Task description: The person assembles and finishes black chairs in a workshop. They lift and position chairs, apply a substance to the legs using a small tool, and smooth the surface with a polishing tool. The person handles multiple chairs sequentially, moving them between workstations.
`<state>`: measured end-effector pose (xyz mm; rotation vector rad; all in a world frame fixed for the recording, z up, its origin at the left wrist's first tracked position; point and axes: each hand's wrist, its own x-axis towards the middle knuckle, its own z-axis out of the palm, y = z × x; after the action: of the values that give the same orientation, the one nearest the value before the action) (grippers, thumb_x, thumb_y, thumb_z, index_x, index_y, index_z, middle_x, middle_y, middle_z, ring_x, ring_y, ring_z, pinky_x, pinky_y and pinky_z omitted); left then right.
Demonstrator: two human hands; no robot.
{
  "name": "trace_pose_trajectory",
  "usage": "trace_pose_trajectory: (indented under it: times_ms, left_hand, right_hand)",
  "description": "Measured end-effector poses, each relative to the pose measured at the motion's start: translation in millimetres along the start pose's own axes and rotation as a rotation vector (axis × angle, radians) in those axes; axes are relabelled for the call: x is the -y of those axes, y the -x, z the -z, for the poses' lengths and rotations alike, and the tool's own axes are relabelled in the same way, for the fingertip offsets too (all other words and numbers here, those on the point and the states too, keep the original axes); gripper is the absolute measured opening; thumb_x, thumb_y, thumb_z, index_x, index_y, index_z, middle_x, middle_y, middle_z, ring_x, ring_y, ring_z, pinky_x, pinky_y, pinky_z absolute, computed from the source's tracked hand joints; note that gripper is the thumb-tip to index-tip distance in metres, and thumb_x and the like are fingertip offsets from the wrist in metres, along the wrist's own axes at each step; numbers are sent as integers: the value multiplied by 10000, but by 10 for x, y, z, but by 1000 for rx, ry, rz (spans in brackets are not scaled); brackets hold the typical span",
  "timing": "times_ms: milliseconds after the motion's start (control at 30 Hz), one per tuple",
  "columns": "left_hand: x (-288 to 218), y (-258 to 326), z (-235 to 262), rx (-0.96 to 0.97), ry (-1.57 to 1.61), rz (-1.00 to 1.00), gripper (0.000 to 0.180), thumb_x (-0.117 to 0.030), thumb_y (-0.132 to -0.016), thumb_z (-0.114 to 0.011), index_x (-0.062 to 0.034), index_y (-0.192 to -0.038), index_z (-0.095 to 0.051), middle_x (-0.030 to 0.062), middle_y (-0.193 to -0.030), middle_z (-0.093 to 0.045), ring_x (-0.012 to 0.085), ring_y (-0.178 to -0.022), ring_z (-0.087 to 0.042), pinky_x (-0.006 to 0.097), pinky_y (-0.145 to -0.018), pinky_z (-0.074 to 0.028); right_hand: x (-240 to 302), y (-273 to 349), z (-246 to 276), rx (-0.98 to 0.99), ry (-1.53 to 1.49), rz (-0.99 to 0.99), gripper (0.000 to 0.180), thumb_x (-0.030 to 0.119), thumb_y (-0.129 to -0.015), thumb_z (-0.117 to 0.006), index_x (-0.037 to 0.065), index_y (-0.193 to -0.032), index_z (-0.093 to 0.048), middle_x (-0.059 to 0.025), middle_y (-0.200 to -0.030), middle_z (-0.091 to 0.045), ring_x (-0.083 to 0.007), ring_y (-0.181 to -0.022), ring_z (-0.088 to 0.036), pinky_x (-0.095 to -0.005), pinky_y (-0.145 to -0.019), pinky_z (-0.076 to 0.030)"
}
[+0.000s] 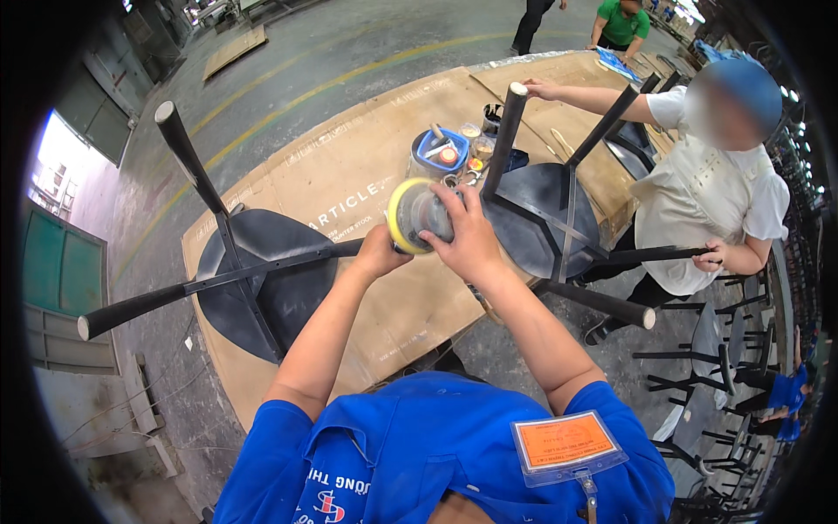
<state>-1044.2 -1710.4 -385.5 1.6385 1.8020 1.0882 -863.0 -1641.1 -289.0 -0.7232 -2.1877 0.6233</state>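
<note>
My right hand (470, 240) is wrapped round a round orbital sander (428, 217) with a yellow-edged pad, tilted on its side. Close beside it, my left hand (381, 253) is closed round the end of a black stool leg (345, 249). That leg belongs to an upside-down black stool (292, 301), its round seat lying on the cardboard-covered table (384, 327) and its legs spread outward. The sander's pad is near the leg's end; whether they touch is hidden by my fingers.
A second upturned black stool (537, 196) stands at right, held by a co-worker in a white shirt (698, 188). Beyond the sander are a blue tub (443, 148) of small items and several jars. Another person in green (621, 24) leans over the far end. More stools stand at lower right.
</note>
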Motion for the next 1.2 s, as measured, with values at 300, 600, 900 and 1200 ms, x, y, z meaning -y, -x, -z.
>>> trace_pose_trajectory:
  times_ms: [300,600,900,1200]
  left_hand:
    - [-21,-3,0,-5,-57,-9,349,-125,-604,-746,-33,-923,-638,162,-857,-662,302,-793,-643,352,-712,-509]
    - [2,3,-7,-9,-28,19,353,-116,-607,-746,-22,-930,-635,166,-889,-660,288,-823,-645,356,-738,-510]
    - [-22,1,-3,22,-40,55,335,-113,-609,-749,-19,-911,-637,157,-848,-667,277,-780,-652,344,-708,-511]
    - [-26,-1,-10,22,-57,35,368,-99,-612,-742,-23,-954,-632,153,-867,-661,281,-819,-645,341,-732,-499]
  right_hand:
    - [-28,-13,-24,61,36,-23,708,155,-670,-771,203,-1284,-422,-181,-1205,-410,-391,-933,-568,-430,-752,-505]
    - [-31,-36,-31,8,33,24,710,159,-672,-769,199,-1287,-416,-193,-1206,-409,-394,-915,-575,-440,-766,-498]
    - [-53,-31,7,101,44,25,704,161,-667,-773,188,-1279,-426,-197,-1189,-412,-396,-920,-570,-443,-764,-494]
    - [-35,24,50,171,56,-70,708,164,-670,-777,193,-1287,-431,-190,-1220,-415,-405,-1015,-539,-423,-841,-481]
